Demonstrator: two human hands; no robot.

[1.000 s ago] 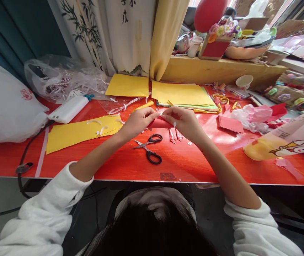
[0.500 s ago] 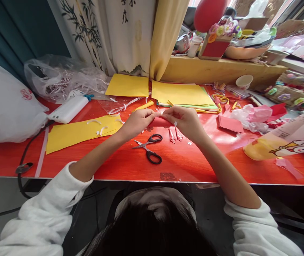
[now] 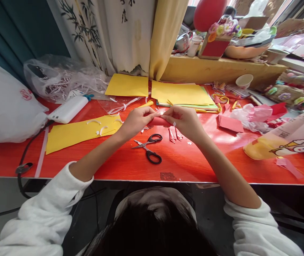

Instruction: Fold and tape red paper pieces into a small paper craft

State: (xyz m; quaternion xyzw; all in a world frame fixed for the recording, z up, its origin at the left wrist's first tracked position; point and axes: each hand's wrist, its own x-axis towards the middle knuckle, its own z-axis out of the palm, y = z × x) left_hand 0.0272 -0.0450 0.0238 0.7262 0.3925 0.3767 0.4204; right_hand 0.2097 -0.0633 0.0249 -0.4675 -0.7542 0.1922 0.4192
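At the centre we see a piece of red paper (image 3: pixel 160 122), held just above the table (image 3: pixel 125 165) between the left hand (image 3: pixel 138 120) and the right hand (image 3: pixel 186 121); thumb and forefinger of each are pinched narrow on its upper edge, and the two pinches nearly meet, presumably for fine control of a thin sheet. We cannot tell how the part behind the fingers is folded. A pale scrap (image 3: pixel 174 124) clings to the right hand. Nearer the person, scissors (image 3: pixel 144 145) lie with blades parted, probably left there for easy reach; two slim red pieces (image 3: pixel 172 135) rest beside them. Farther out we note yellow strips (image 3: pixel 78 134) to the left, a yellow-topped paper stack (image 3: pixel 181 93) behind and red cut sheets (image 3: pixel 230 123) to the right, seemingly set aside to free the working space
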